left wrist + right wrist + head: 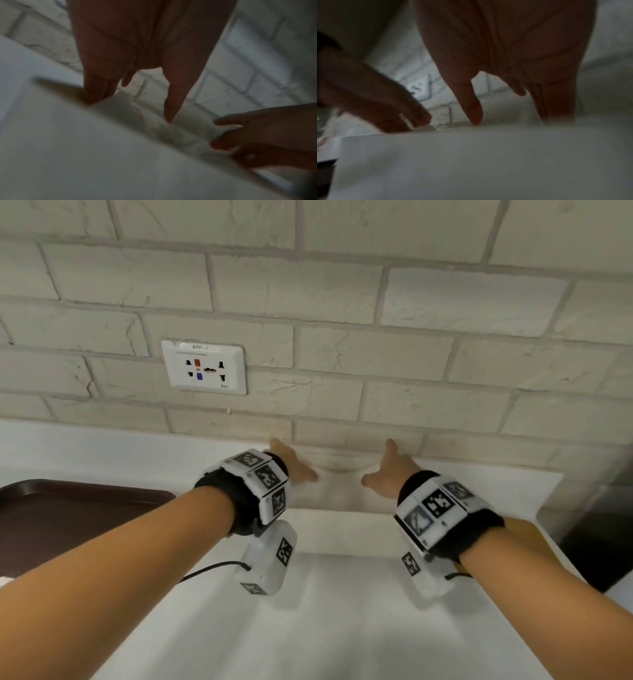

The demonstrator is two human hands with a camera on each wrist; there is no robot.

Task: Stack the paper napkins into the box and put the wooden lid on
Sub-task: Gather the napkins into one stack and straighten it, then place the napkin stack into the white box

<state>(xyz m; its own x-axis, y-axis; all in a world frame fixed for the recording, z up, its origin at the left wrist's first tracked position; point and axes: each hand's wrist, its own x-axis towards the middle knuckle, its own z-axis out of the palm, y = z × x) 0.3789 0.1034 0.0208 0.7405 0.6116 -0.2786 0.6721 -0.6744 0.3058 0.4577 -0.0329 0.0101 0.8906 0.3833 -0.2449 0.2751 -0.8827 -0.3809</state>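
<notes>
A cream-white stack of paper napkins [339, 491] sits at the foot of the brick wall, held between both hands. My left hand [294, 465] grips its left end and my right hand [390, 470] its right end. The thumbs point toward each other on the near side, and the fingers reach over the far side. In the left wrist view the thumb [169, 115] presses on the napkins [150, 119]. In the right wrist view the thumb [476, 115] rests on the stack's edge. A tan wooden piece [524, 534], perhaps the lid, peeks out behind my right wrist. I cannot make out the box.
A dark brown tray [68, 508] lies on the white counter [325, 628] at the left. A wall socket [205, 368] sits above it on the brick wall. The counter ends at a dark recess [589, 546] on the right.
</notes>
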